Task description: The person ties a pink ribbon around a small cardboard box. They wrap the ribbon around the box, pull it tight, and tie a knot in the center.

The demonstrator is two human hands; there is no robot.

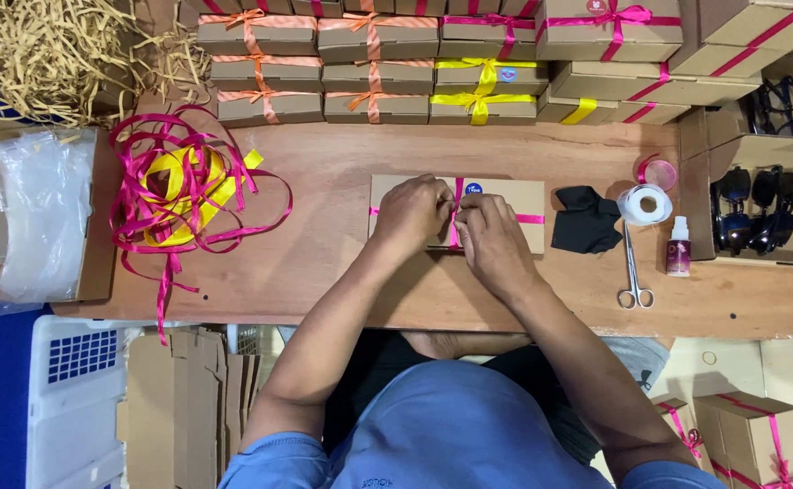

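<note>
A flat brown cardboard box [519, 195] lies on the wooden table [342, 272], crossed by a pink ribbon [530, 218] and bearing a round blue sticker [472, 189]. My left hand [412, 213] and my right hand [490, 234] rest on top of the box at its middle. Both pinch the pink ribbon where its strands cross. The fingertips meet over the crossing and hide the knot.
A tangle of pink and yellow ribbon [183, 195] lies left. Stacked ribbon-tied boxes [374, 72] line the far edge. Black cloth [585, 220], tape roll [644, 204], scissors [633, 272] and a small bottle [679, 246] sit right, beside a box of sunglasses [759, 210]. Shredded paper filler [43, 50] fills the top left.
</note>
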